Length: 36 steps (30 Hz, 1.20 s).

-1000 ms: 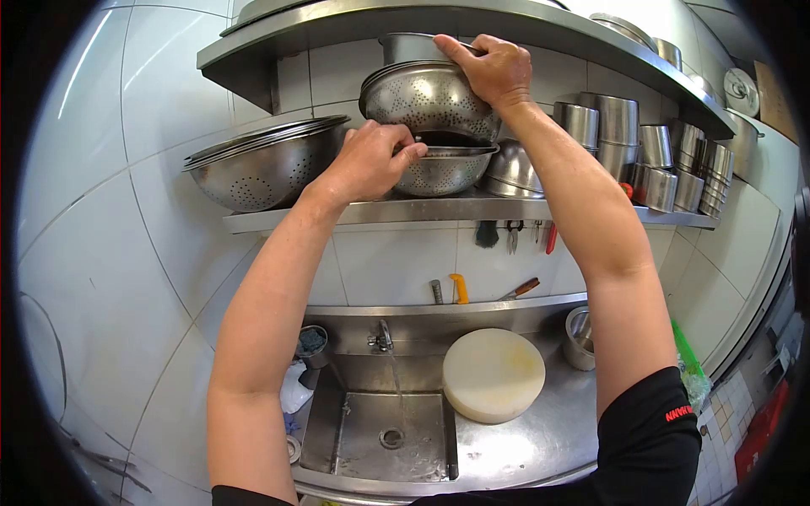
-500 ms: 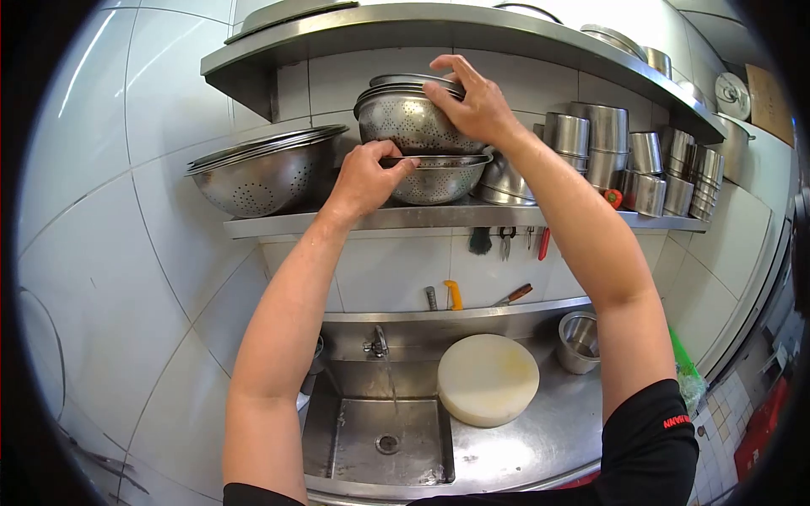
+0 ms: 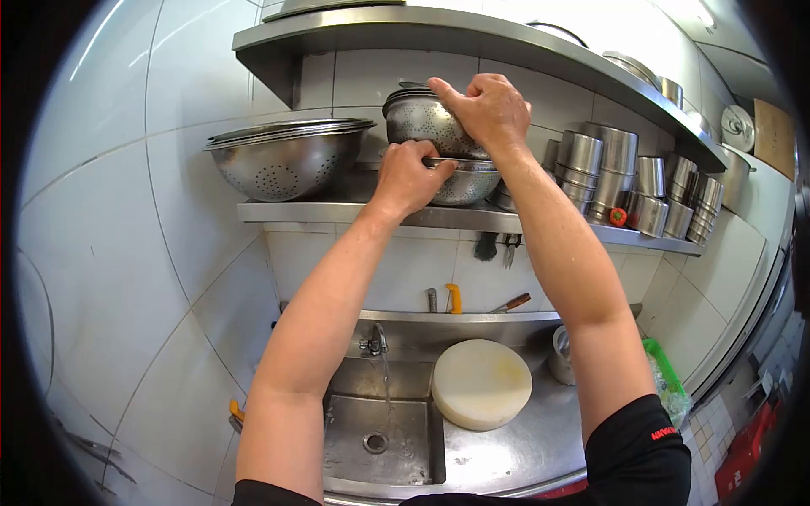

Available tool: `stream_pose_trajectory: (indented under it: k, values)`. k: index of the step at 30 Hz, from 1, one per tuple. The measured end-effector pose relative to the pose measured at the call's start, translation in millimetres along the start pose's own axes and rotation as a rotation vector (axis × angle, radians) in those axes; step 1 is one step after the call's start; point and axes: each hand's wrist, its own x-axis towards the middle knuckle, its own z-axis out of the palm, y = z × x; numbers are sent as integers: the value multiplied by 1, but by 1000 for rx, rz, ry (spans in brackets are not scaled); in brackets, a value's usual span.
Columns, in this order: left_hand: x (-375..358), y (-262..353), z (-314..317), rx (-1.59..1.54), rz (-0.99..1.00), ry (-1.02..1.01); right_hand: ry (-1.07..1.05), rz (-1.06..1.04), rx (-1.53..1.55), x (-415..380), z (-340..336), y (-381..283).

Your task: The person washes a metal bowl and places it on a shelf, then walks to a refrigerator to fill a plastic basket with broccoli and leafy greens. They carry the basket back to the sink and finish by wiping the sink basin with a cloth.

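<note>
On the lower shelf, an upper stack of perforated metal colanders [image 3: 413, 118] rests on a lower metal colander [image 3: 468, 185]. My left hand [image 3: 411, 179] is closed at the left side of the lower colander, thumb and fingers pinching near its rim, just beneath the upper stack. My right hand [image 3: 492, 114] curls over the right side of the upper stack, its thumb across the top rim; its other fingers are bent and partly hidden behind. A larger nested set of colanders [image 3: 283, 164] stands to the left.
Several metal canisters [image 3: 607, 169] and a red pepper-like item [image 3: 618, 217] are at the shelf's right. An upper shelf [image 3: 472, 32] overhangs. Below are a sink [image 3: 375, 443] with its tap [image 3: 377, 341] running, a thick round chopping block [image 3: 482, 384] and a metal pot [image 3: 562, 358].
The view has shifted, so the shelf's left part and colanders appear further right. My right hand is now bent more closely over the upper stack's rim. My left hand keeps its hold.
</note>
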Motion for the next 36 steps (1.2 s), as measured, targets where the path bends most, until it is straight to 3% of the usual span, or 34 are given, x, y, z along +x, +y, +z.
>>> stream_pose_trajectory:
  k: [3, 7, 10, 12, 16, 22, 24, 27, 29, 31, 36]
  values:
    - [0, -4, 8, -38, -32, 8, 159, -7, 30, -11, 18, 4]
    - [-4, 0, 16, 27, 44, 103, 177, -18, 37, -8, 27, 8]
    - [-4, 4, 19, 62, 70, 121, 72, 1, 3, 0, 30, 16]
    - [-5, 9, 18, 83, 94, 127, 162, -21, 21, 11, 31, 27]
    - [8, 2, 11, 77, 182, 81, 371, -154, 183, 30, 10, 45]
    - [52, -6, -17, -43, 235, -23, 454, -307, 214, 53, -48, 67]
    - [62, -7, -19, 83, 451, 76, 450, -363, 159, 54, -62, 80]
    - [72, -5, -33, 119, 568, 155, 451, -336, 147, 51, -76, 101]
    - [79, 2, -46, 127, 544, 209, 465, -352, 116, 50, -81, 113]
    - [86, 6, -60, 27, 489, 437, 471, -319, 81, 46, -84, 119]
    - [88, 8, -121, -146, 447, 601, 490, -336, 94, 46, -79, 121]
